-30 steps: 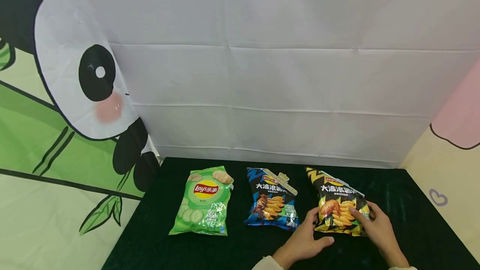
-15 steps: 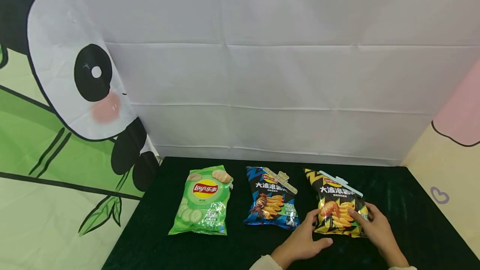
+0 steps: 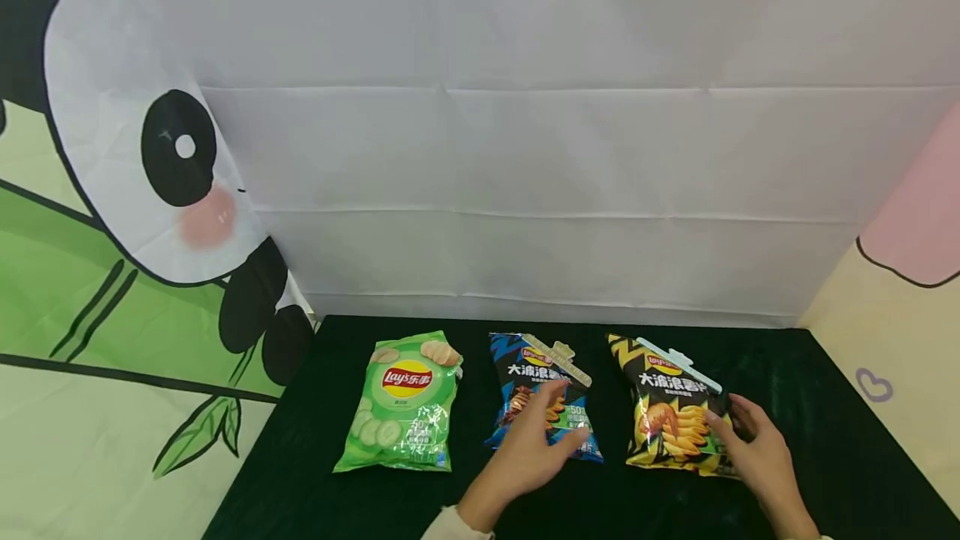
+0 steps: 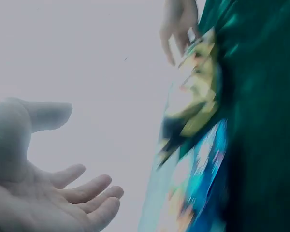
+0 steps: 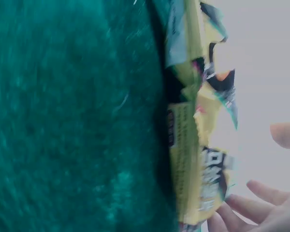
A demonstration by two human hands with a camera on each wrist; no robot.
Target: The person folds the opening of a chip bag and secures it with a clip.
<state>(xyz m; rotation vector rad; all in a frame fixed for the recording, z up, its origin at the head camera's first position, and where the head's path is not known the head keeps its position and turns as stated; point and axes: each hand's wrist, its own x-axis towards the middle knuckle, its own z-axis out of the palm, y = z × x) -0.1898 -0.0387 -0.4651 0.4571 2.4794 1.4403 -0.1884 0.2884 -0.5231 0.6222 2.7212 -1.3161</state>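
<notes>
My left hand [image 3: 525, 448] is over the lower part of a blue-and-black Lay's chip bag [image 3: 517, 373], its fingers extended and nothing in its grasp. In the left wrist view the same palm and spread fingers stand apart from the bags. A black-and-yellow Lay's chip bag [image 3: 670, 423] lies to the right, with my right hand [image 3: 761, 447] at its right edge. Loose fingers and a separated thumb [image 5: 286, 136] show in the right wrist view, fingertips right at the bag's side. A pale bag clip [image 3: 678, 363] spans this bag's top, and another clip [image 3: 561, 362] the blue one's.
A green Lay's chip bag [image 3: 405, 407] lies on the left of the dark green cloth-covered table [image 3: 292, 473]. Behind the table hangs a white sheet [image 3: 555, 265]. Side drapes carry cartoon prints, a panda among them at left.
My left hand has left the yellow bag's left side and moved left, over the blue bag. My right hand stays by the yellow bag's right edge, its fingers slightly looser.
</notes>
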